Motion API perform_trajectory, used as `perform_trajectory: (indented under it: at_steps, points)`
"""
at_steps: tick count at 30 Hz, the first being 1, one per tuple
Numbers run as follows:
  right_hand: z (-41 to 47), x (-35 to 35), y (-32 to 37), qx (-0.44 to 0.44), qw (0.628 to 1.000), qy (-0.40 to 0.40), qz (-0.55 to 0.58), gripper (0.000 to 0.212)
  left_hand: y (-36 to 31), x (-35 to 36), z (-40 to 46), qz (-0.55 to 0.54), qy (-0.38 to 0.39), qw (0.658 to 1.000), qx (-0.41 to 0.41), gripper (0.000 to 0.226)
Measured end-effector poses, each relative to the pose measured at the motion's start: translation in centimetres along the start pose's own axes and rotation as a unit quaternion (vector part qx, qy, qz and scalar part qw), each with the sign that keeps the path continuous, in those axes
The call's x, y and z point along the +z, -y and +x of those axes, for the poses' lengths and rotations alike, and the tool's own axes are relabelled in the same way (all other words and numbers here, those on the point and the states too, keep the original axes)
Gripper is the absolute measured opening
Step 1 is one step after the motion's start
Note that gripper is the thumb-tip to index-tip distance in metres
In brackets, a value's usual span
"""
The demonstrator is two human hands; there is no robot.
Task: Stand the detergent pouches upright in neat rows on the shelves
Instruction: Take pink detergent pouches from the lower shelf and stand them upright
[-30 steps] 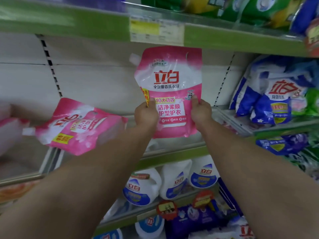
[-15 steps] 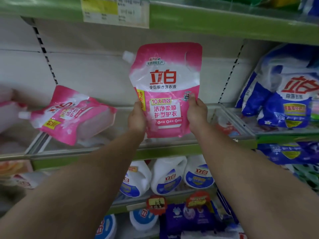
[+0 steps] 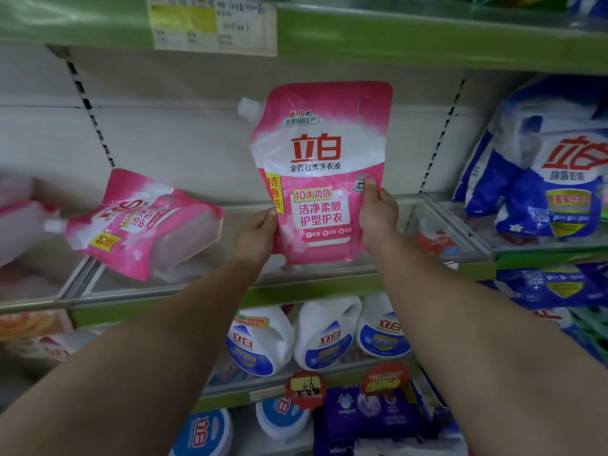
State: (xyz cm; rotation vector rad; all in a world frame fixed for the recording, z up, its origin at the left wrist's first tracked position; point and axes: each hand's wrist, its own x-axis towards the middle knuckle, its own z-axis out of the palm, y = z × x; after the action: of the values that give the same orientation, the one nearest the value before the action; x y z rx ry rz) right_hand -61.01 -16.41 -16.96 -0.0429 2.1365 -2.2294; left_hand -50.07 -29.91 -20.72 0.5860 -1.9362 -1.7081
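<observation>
Pink pouch (image 3: 324, 172) reads 立白, 全效馨香洗衣液, 10大功效, 洁净柔顺 护型护衣, yellow side tag 特惠装; tilted pink pouch (image 3: 141, 225) at left shows 立白 partly; blue bags (image 3: 556, 179) read 立白 除菌去渍; white jugs (image 3: 324, 337) below carry 立白; shelf price label (image 3: 214, 24) illegible.

The held pouch (image 3: 324, 172) covers the shelf's (image 3: 230, 292) back wall behind it, and its lower side edges are hidden under the left hand (image 3: 256, 236) and right hand (image 3: 376, 217); the fingers behind it cannot be seen. Whether its base touches the shelf cannot be told. At the shelf's left end, pink pouches (image 3: 19, 222) are blurred and cut by the picture's edge. The price label (image 3: 214, 26) on the upper shelf's front edge is too blurred to read. At the right, blue bags (image 3: 539, 179) run off the edge, their small print unreadable. Both forearms hide part of the jugs (image 3: 324, 334) below.
</observation>
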Motion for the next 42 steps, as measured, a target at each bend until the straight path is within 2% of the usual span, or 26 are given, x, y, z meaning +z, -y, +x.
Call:
perform_trajectory:
  at_steps: [5,9,11,14,19,22,25,28,30,33,36,39,42]
  points:
    - [-0.5,0.2,0.0,0.006,1.000,-0.007,0.001,0.037,0.5,-0.1,-0.3,0.164,-0.018,0.983,0.085,0.031]
    - [-0.8,0.3,-0.1,-0.004,1.000,-0.016,-0.005,0.038,-0.7,-0.7,-1.1,0.306,0.011,0.938,0.160,0.029]
    - [-1.1,0.4,-0.1,-0.011,1.000,-0.022,-0.006,0.036,-1.3,-0.9,-1.4,0.332,0.025,0.925,0.181,0.027]
    - [-1.2,0.4,-0.2,-0.010,0.999,-0.030,0.008,0.036,-1.5,-1.0,-1.4,0.337,0.023,0.925,0.177,0.026]
    - [-1.1,0.0,-0.2,-0.013,0.999,-0.040,0.016,0.042,-1.1,-0.3,-0.6,0.292,-0.053,0.947,0.124,0.025]
    - [-0.5,-0.4,0.1,-0.006,0.999,-0.047,0.017,0.039,-1.1,0.0,0.4,0.217,-0.118,0.968,0.048,0.027]
    - [0.0,-0.6,0.1,0.006,0.999,-0.042,0.012,0.041,-1.3,0.8,1.3,0.126,-0.128,0.983,-0.024,0.027]
    - [0.6,-1.2,0.2,0.003,1.000,-0.031,-0.003,0.044,-2.1,2.0,1.2,0.038,-0.110,0.992,-0.056,0.028]
    - [1.2,-2.1,0.5,-0.006,0.999,-0.026,-0.028,0.044,-2.4,3.0,0.8,-0.031,-0.040,0.995,-0.082,0.034]
    - [2.3,-3.5,0.8,-0.003,0.999,-0.010,-0.051,0.045,-2.4,4.6,0.6,-0.042,0.056,0.993,-0.092,0.046]
    - [3.8,-5.0,1.1,0.010,0.998,-0.001,-0.056,0.044,-2.3,6.4,1.2,-0.022,0.054,0.995,-0.085,0.056]
    - [5.4,-6.6,1.2,0.027,0.993,0.033,-0.111,0.046,-2.0,8.5,1.6,-0.038,0.032,0.995,-0.083,0.056]
    - [6.5,-8.6,0.7,0.060,0.981,0.097,-0.157,0.066,-1.6,10.7,2.2,-0.044,0.001,0.996,-0.073,0.056]
